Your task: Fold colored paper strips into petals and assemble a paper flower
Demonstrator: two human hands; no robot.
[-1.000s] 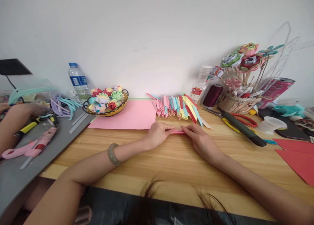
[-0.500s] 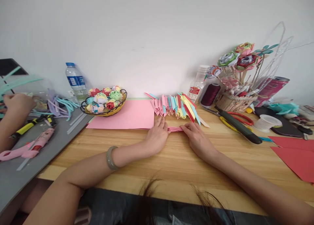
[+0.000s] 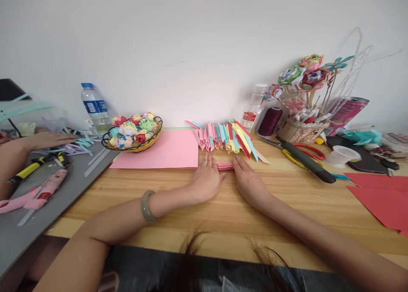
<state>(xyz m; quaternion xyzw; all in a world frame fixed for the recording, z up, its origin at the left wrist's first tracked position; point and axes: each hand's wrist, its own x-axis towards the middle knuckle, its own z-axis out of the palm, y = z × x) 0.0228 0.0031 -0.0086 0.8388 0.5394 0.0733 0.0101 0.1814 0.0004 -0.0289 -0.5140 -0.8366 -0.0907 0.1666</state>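
A narrow pleated strip of pink paper [image 3: 225,166] lies on the wooden table between my hands. My left hand [image 3: 207,177] rests flat over its left end, fingers stretched forward. On the right end lies my right hand [image 3: 250,179], its fingers also extended and pressing down from above. Just behind the strip stands a row of folded paper pieces [image 3: 219,137] in pink, blue, red and yellow. To the left of them is a flat pink sheet [image 3: 172,149], close to my left hand. The ends of the strip are hidden beneath my fingers.
At left, a co-worker's hand [image 3: 47,141] is over pastel strips, near a pink glue gun [image 3: 47,190]. A basket of paper flowers [image 3: 132,132] and a water bottle [image 3: 95,107] stand behind. Right are a utility knife [image 3: 307,160], a spool [image 3: 342,157] and red paper [image 3: 379,202].
My right hand has gone from pinching the strip's end to lying flat on it. My left thumb has come away from the strip. The co-worker's hand has moved right over the strips.
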